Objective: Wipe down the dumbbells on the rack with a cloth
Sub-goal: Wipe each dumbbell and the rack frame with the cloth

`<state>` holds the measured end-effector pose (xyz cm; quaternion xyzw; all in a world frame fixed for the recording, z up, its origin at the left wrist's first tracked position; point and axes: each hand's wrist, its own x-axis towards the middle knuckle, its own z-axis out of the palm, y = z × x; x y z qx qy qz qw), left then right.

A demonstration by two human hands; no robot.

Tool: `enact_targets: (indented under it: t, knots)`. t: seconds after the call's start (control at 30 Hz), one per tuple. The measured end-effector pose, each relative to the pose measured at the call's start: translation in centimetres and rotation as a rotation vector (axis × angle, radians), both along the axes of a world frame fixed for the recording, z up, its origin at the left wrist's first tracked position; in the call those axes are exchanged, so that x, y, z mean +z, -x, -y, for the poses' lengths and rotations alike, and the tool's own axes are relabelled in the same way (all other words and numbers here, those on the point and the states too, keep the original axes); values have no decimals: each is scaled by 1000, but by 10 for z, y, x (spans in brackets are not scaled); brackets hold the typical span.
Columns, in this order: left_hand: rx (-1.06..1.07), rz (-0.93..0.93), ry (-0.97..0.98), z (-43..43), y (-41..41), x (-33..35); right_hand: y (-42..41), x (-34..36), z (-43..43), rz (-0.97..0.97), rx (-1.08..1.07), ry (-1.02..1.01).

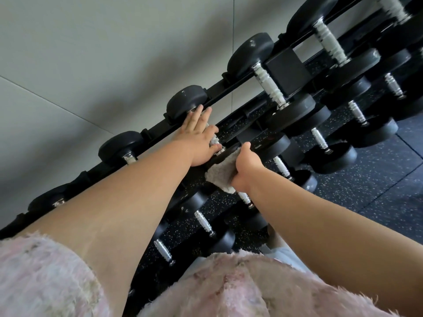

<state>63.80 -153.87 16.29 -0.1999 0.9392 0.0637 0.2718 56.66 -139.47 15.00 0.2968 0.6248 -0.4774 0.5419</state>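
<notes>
- One wide-angle view from the person's head, facing forward and down.
- It sits close over the dumbbell rack [283, 65], tilted, with wall [91, 53] left and floor [366, 191] right.

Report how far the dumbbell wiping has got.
Done: cannot tell; no dumbbell looks visibly cleaner. In hand: the right hand grips the grey cloth against the near head of a top-row dumbbell, the left hand resting on its handle. Left: presumably the lower rows, none touched by the cloth now.
</notes>
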Motion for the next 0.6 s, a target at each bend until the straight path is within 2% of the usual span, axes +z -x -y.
enact_targets:
  t: [0.1, 0.17, 0.27, 0.33, 0.37, 0.47, 0.6]
  knots:
    - [21, 1, 11, -1, 1, -4, 9, 2, -14, -16, 166, -4]
    - [46, -27, 17, -3, 1, -7, 23, 16, -24, -121, 340, -13]
    - [158, -95, 16, -11, -8, -13, 45, 39, -35, -519, 823, -92]
    - [266, -158, 38, -20, -17, -16, 52, 47, -35, -792, 1028, -129]
    - [321, -189, 41, -25, -22, -16, 55, 48, -34, -880, 1065, -125]
    - [454, -237, -5, -39, -40, -15, 57, 52, -18, -941, 1132, -89]
    - [521, -164, 18, -58, -71, -15, 49, 47, 14, -957, 1308, 141]
